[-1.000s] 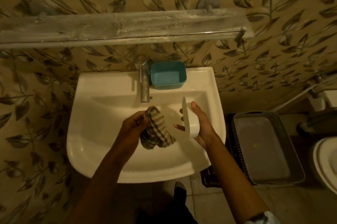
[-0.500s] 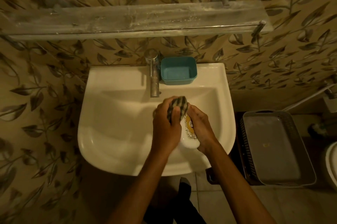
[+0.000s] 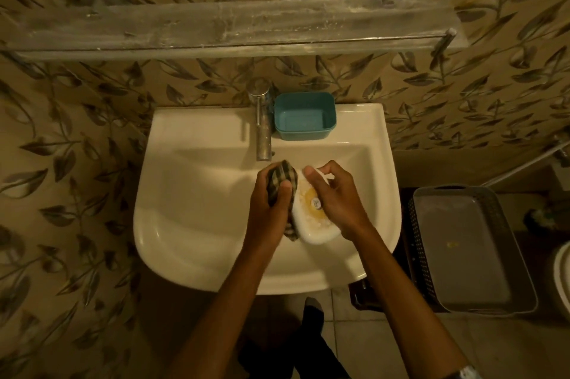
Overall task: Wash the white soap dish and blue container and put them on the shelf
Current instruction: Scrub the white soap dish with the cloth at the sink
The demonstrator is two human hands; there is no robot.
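Over the basin of the white sink (image 3: 191, 224), my right hand (image 3: 337, 202) holds the white soap dish (image 3: 311, 224), its inside turned up and stained yellow. My left hand (image 3: 271, 205) is closed on a checked cloth (image 3: 282, 179) and presses it against the dish's left side. The blue container (image 3: 303, 116) stands upright on the sink's back ledge, just right of the tap (image 3: 262, 128). The long frosted shelf (image 3: 234, 26) runs along the wall above the sink with nothing on it.
A grey plastic basket (image 3: 472, 249) sits on the floor to the right of the sink. A white toilet edge (image 3: 563, 280) shows at the far right. Leaf-patterned tiles cover the wall.
My hands came together: the cloth, held apart from the dish a second ago, now rubs against it. The dish has turned from edge-on to face up.
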